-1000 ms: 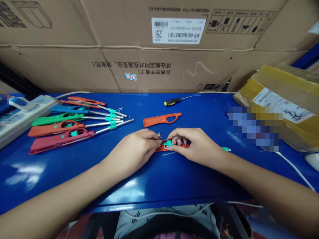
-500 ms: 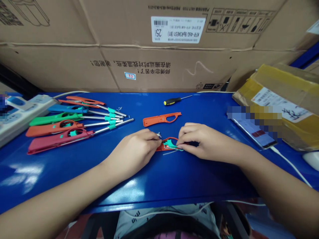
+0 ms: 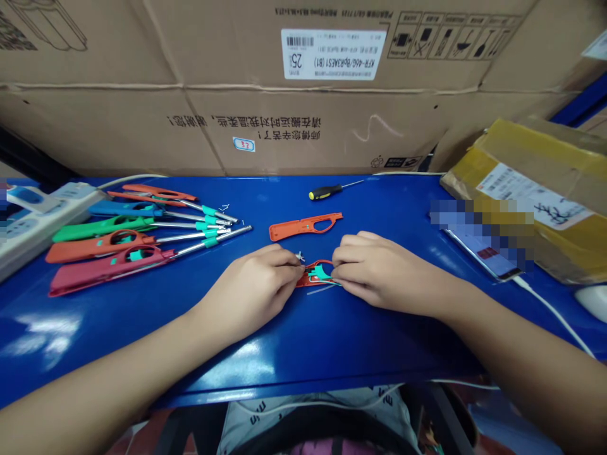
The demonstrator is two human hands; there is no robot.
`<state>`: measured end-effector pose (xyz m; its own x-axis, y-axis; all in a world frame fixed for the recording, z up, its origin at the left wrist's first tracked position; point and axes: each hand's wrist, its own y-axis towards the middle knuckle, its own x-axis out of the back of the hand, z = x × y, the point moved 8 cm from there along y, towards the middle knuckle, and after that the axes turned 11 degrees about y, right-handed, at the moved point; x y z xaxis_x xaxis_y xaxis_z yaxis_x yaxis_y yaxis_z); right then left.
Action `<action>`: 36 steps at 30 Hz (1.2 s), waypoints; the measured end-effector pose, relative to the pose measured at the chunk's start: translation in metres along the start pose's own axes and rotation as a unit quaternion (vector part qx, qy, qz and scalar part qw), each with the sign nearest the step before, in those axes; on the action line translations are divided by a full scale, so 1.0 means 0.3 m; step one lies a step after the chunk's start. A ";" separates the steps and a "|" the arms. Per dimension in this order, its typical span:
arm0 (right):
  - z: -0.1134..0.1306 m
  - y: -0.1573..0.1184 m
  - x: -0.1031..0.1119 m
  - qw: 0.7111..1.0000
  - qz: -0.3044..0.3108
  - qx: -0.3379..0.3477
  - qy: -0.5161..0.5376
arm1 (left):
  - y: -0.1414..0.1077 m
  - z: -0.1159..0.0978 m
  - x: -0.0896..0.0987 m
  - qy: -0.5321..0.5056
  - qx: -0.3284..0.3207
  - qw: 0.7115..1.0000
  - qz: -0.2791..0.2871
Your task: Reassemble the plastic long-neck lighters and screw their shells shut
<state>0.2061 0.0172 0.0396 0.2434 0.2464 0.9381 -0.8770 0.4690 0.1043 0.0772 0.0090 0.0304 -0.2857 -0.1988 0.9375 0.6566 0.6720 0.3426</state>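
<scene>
Left hand pinches the left end of the open orange shell, flat on the blue table; green trigger piece sits in it. Right hand: fingers bunched at its right end (grip hidden, can't tell). Loose orange half lies just beyond.
</scene>
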 end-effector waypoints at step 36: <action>-0.159 -0.066 0.039 0.977 0.061 -0.160 0.130 | 0.016 -0.026 0.005 -0.071 0.002 0.997 0.029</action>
<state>0.2460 0.0514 0.0328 0.2782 0.5044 0.8174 -0.7421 0.6532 -0.1505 0.0854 0.0064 0.0339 -0.3430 -0.0573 0.9376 0.6717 0.6828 0.2875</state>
